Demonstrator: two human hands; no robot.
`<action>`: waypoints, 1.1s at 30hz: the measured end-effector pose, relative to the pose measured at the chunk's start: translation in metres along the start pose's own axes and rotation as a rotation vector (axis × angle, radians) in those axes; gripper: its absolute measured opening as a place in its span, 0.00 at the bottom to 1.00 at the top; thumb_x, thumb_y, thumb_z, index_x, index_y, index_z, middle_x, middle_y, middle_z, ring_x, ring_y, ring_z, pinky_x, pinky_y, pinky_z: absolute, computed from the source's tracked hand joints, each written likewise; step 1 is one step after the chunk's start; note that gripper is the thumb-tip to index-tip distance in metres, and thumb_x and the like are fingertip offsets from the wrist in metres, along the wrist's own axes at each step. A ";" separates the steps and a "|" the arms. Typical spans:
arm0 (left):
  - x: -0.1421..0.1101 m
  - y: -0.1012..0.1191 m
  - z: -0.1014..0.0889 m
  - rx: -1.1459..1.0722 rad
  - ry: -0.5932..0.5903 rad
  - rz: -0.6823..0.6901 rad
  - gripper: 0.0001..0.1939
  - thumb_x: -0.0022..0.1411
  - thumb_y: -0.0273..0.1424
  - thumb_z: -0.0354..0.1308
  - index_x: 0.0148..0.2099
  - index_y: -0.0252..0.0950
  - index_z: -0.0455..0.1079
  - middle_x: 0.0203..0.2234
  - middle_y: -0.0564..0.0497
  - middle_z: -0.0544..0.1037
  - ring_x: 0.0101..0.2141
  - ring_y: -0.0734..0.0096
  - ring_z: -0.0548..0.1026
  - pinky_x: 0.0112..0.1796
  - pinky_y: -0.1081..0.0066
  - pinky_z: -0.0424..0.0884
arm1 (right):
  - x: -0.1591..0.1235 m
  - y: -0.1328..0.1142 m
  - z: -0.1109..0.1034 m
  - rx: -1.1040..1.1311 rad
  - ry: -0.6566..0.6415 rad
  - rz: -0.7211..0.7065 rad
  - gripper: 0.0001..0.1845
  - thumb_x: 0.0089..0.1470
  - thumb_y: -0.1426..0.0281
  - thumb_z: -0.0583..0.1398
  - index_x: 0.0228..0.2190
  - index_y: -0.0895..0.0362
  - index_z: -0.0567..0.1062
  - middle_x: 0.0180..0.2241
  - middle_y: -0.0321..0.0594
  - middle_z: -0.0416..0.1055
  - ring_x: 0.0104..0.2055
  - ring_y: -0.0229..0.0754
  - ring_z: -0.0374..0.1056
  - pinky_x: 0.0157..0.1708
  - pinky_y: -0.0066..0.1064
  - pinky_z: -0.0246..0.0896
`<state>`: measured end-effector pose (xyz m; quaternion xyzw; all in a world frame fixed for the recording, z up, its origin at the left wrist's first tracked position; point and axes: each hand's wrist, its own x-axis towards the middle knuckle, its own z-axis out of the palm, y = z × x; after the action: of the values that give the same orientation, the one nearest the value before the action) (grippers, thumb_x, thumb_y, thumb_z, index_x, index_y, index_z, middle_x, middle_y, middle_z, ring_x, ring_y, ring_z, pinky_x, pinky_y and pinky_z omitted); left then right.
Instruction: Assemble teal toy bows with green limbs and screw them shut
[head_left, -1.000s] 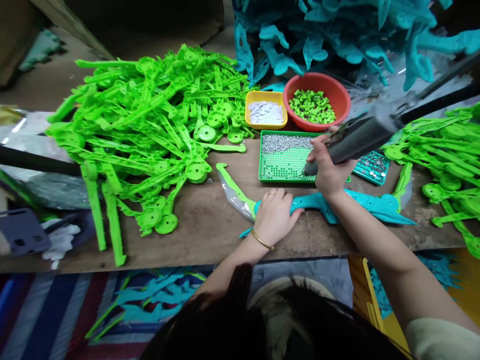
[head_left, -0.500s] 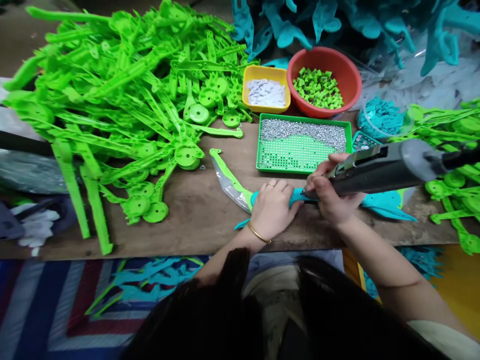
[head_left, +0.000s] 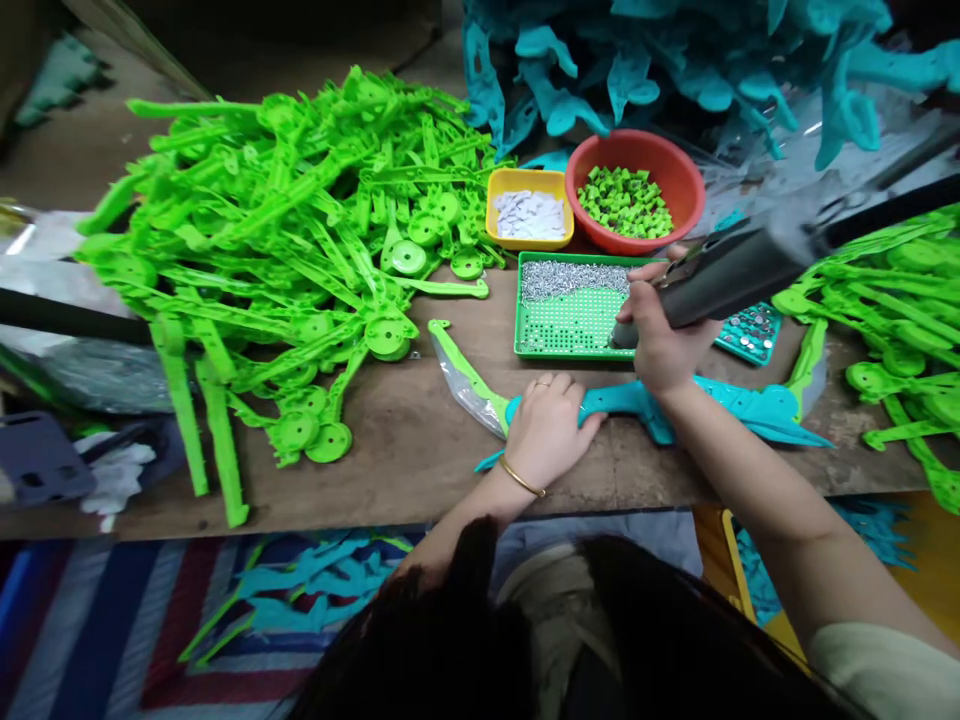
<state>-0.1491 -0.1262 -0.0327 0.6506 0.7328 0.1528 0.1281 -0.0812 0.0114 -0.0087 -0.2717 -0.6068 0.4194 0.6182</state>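
My left hand (head_left: 551,425) is wrapped over one end of a long turquoise plastic toy body (head_left: 619,399), pressing it to the bench. Curved lime-green arms with clear film, one a green arm (head_left: 469,370) on the left, stick out at both ends of it. In my right hand (head_left: 664,335) is a dark grey electric screwdriver (head_left: 731,275), tilted, its cable leading off to the right. Its tip points down at the perforated part of a green tray (head_left: 555,325), which has small silver screws (head_left: 570,278) heaped along its back.
A tall pile of lime-green parts (head_left: 300,230) covers the left of the bench (head_left: 390,440). Behind the tray stand a yellow tub (head_left: 529,243) with white pieces and a red bowl (head_left: 686,190) with green pieces. Turquoise parts (head_left: 555,90) hang at the back; a turquoise tray (head_left: 750,335) holds round metal bits.
My right hand has lifted the screwdriver off the turquoise body and carried it up and back to the screw tray. My left hand stays on the body. The view has shifted slightly.
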 end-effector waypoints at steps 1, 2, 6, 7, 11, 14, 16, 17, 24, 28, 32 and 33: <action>0.000 0.000 0.000 0.002 0.004 0.004 0.14 0.63 0.41 0.56 0.40 0.35 0.71 0.38 0.46 0.74 0.43 0.58 0.69 0.45 0.61 0.66 | 0.001 0.007 0.001 -0.004 0.012 -0.006 0.18 0.48 0.57 0.65 0.41 0.49 0.71 0.30 0.29 0.73 0.19 0.31 0.65 0.21 0.28 0.66; -0.001 0.000 0.001 0.002 0.007 0.008 0.14 0.63 0.41 0.56 0.40 0.35 0.71 0.38 0.46 0.74 0.43 0.58 0.69 0.45 0.61 0.66 | 0.000 0.013 0.001 -0.006 0.021 -0.008 0.18 0.48 0.57 0.65 0.40 0.50 0.72 0.29 0.29 0.73 0.19 0.31 0.65 0.21 0.28 0.66; -0.001 0.000 0.001 0.010 0.011 0.011 0.14 0.63 0.41 0.56 0.41 0.35 0.71 0.38 0.46 0.74 0.42 0.58 0.69 0.44 0.61 0.66 | -0.005 0.025 -0.001 -0.015 0.025 0.007 0.15 0.49 0.58 0.65 0.37 0.52 0.72 0.27 0.29 0.72 0.19 0.31 0.65 0.23 0.28 0.66; -0.001 0.001 0.001 0.013 0.011 0.009 0.14 0.63 0.42 0.56 0.41 0.35 0.71 0.38 0.46 0.73 0.42 0.58 0.69 0.44 0.61 0.66 | -0.006 0.026 -0.002 -0.013 0.013 0.011 0.14 0.49 0.58 0.64 0.35 0.52 0.72 0.26 0.29 0.71 0.20 0.31 0.66 0.23 0.28 0.66; 0.000 0.001 0.001 0.014 -0.003 0.002 0.14 0.63 0.41 0.56 0.41 0.35 0.72 0.37 0.46 0.73 0.43 0.58 0.69 0.45 0.61 0.66 | -0.005 0.025 -0.001 0.001 -0.033 0.002 0.12 0.50 0.60 0.64 0.34 0.52 0.72 0.27 0.30 0.71 0.22 0.33 0.68 0.25 0.30 0.67; -0.001 -0.001 -0.003 0.015 -0.027 -0.010 0.16 0.64 0.42 0.55 0.42 0.34 0.72 0.38 0.45 0.74 0.43 0.58 0.69 0.45 0.61 0.66 | 0.000 0.013 -0.005 0.023 -0.035 -0.009 0.13 0.51 0.61 0.64 0.37 0.51 0.72 0.31 0.30 0.73 0.21 0.32 0.67 0.25 0.30 0.68; -0.004 -0.004 -0.008 0.024 -0.051 -0.023 0.16 0.64 0.42 0.55 0.43 0.34 0.72 0.38 0.45 0.74 0.43 0.57 0.70 0.45 0.60 0.66 | 0.003 -0.001 -0.012 0.063 -0.019 -0.021 0.13 0.52 0.62 0.64 0.40 0.49 0.71 0.32 0.30 0.74 0.20 0.31 0.66 0.23 0.28 0.67; -0.005 -0.004 -0.011 0.035 -0.064 -0.032 0.16 0.64 0.42 0.56 0.44 0.34 0.72 0.38 0.45 0.74 0.43 0.56 0.70 0.45 0.60 0.66 | 0.004 -0.009 -0.017 0.085 -0.014 -0.029 0.13 0.52 0.63 0.64 0.41 0.47 0.71 0.33 0.30 0.74 0.20 0.30 0.66 0.22 0.28 0.67; -0.003 0.030 -0.004 -0.044 -0.014 0.036 0.35 0.58 0.51 0.58 0.57 0.29 0.64 0.51 0.39 0.70 0.53 0.51 0.65 0.54 0.56 0.62 | -0.012 -0.043 -0.054 0.070 -0.086 0.054 0.18 0.50 0.65 0.66 0.44 0.46 0.71 0.33 0.30 0.74 0.20 0.30 0.66 0.20 0.26 0.66; 0.004 0.050 0.015 -0.067 -0.021 0.041 0.47 0.51 0.56 0.61 0.61 0.26 0.58 0.53 0.34 0.69 0.54 0.48 0.65 0.56 0.52 0.59 | -0.019 -0.037 -0.060 0.082 -0.116 0.098 0.19 0.49 0.64 0.67 0.44 0.46 0.71 0.33 0.31 0.73 0.20 0.30 0.65 0.19 0.27 0.66; 0.004 0.050 0.027 -0.036 0.000 0.044 0.48 0.51 0.58 0.58 0.60 0.25 0.58 0.52 0.32 0.69 0.52 0.48 0.67 0.56 0.52 0.58 | -0.027 -0.021 -0.063 -0.036 -0.139 0.134 0.19 0.47 0.59 0.67 0.41 0.48 0.70 0.27 0.30 0.71 0.22 0.34 0.67 0.21 0.31 0.67; 0.004 0.048 0.028 -0.031 0.015 0.054 0.48 0.52 0.59 0.57 0.60 0.24 0.58 0.52 0.32 0.69 0.52 0.48 0.67 0.56 0.53 0.58 | -0.030 -0.017 -0.064 -0.065 -0.138 0.147 0.19 0.47 0.59 0.67 0.40 0.49 0.70 0.26 0.30 0.70 0.22 0.35 0.68 0.21 0.32 0.68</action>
<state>-0.0946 -0.1157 -0.0399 0.6670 0.7133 0.1722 0.1286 -0.0128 -0.0118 -0.0172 -0.3058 -0.6397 0.4616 0.5332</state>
